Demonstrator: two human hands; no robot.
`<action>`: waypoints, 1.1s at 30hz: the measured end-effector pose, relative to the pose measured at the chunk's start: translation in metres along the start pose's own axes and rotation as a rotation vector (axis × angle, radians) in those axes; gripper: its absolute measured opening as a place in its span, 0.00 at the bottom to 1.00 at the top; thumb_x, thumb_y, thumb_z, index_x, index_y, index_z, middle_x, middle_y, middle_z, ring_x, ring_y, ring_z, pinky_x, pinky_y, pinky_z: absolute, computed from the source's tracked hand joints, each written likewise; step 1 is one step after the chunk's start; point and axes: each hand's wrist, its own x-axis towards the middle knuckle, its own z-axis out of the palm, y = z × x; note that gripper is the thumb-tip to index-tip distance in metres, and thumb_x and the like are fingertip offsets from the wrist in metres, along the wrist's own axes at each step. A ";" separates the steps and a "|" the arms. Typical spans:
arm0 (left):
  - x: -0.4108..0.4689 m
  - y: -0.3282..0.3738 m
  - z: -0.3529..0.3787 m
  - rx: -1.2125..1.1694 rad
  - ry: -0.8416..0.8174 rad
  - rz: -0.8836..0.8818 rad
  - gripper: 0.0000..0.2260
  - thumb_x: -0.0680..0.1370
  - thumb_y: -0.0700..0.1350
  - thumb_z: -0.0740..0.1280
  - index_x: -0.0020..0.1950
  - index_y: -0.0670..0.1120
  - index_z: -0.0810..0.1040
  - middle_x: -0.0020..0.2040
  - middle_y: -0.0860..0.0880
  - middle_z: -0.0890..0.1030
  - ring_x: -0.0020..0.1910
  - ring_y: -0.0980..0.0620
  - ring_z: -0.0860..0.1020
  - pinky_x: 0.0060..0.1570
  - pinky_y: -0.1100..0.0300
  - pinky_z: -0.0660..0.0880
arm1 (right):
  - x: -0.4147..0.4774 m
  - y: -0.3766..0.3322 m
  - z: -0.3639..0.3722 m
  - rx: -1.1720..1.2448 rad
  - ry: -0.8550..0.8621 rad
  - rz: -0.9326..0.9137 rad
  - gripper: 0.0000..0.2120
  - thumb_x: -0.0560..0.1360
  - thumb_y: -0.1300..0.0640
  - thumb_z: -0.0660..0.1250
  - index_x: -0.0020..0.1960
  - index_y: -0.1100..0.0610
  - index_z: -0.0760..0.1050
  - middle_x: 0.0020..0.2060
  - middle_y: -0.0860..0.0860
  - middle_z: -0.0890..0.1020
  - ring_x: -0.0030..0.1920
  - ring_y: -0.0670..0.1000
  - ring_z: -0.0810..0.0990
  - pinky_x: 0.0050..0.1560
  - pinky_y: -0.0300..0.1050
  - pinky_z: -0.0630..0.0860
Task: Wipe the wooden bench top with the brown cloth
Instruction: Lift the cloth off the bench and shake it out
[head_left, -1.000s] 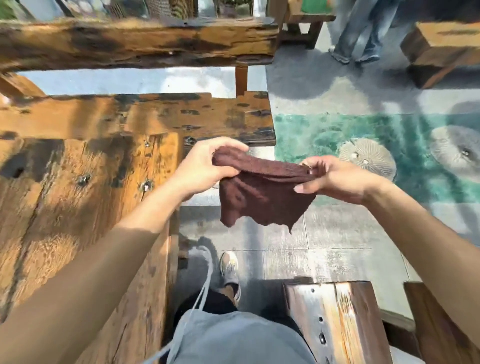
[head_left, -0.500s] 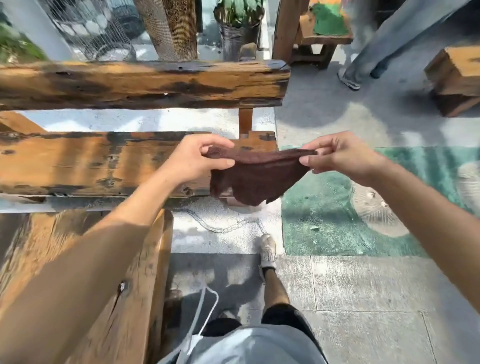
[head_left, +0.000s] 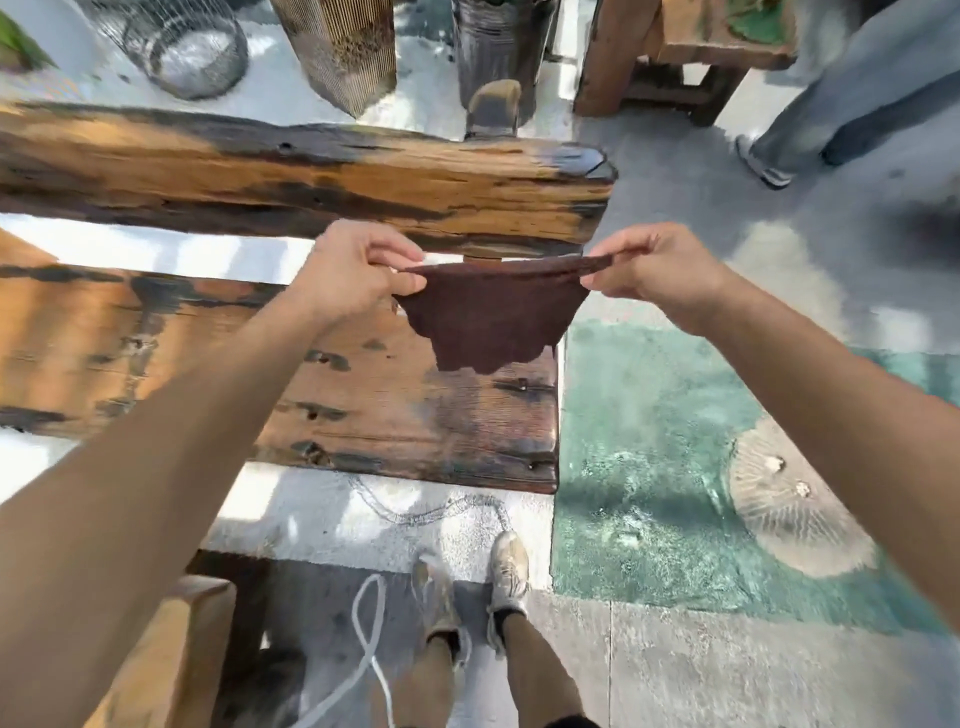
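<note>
**Two hands stretch a brown cloth over the end of a wooden worktop**

The view looks down from the person's head. At far left, the worktop (head_left: 130, 353) is a weathered plank of orange-brown wood with dark stains and bolt holes. It runs in from the left edge and ends near the middle of the view. Behind it, a thick wooden backrest beam (head_left: 260, 171) lies parallel, and pale floor shows in the gap between them.

The left hand (head_left: 358, 275) pinches the cloth's upper left corner between thumb and curled fingers. The brown cloth (head_left: 493, 317) is pulled taut along its top edge and sags below in a ragged curve. It hangs over the right end of the worktop; whether its lower edge touches the wood cannot be told.

Lower down, a white cord (head_left: 369, 623) dangles beside the person's two pale sneakers (head_left: 506, 571), which stand on the concrete floor.

The right hand (head_left: 654, 275) pinches the cloth's other upper corner, fingers curled.

Further right, a green painted patch (head_left: 649, 441) covers the floor. At top right are another person's trouser leg (head_left: 841, 98) and shoe.
</note>
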 end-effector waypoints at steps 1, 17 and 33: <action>0.002 0.004 -0.001 0.002 0.020 0.029 0.10 0.75 0.38 0.78 0.55 0.46 0.86 0.45 0.51 0.87 0.38 0.64 0.82 0.41 0.66 0.79 | 0.003 -0.002 -0.004 -0.017 0.001 -0.023 0.16 0.71 0.74 0.76 0.37 0.53 0.84 0.26 0.46 0.78 0.31 0.46 0.78 0.49 0.47 0.79; 0.034 -0.261 0.210 0.724 -0.381 0.326 0.02 0.80 0.44 0.72 0.52 0.47 0.82 0.46 0.48 0.84 0.53 0.44 0.81 0.60 0.48 0.69 | 0.080 0.315 0.084 -0.391 -0.177 0.302 0.11 0.73 0.69 0.75 0.42 0.53 0.85 0.36 0.43 0.83 0.34 0.43 0.79 0.37 0.33 0.73; 0.014 -0.354 0.272 1.023 -0.406 0.439 0.17 0.65 0.38 0.82 0.50 0.46 0.82 0.50 0.48 0.78 0.50 0.45 0.73 0.46 0.48 0.74 | 0.067 0.428 0.130 -0.926 -0.382 0.174 0.16 0.84 0.51 0.62 0.71 0.47 0.74 0.63 0.50 0.78 0.65 0.53 0.77 0.63 0.46 0.76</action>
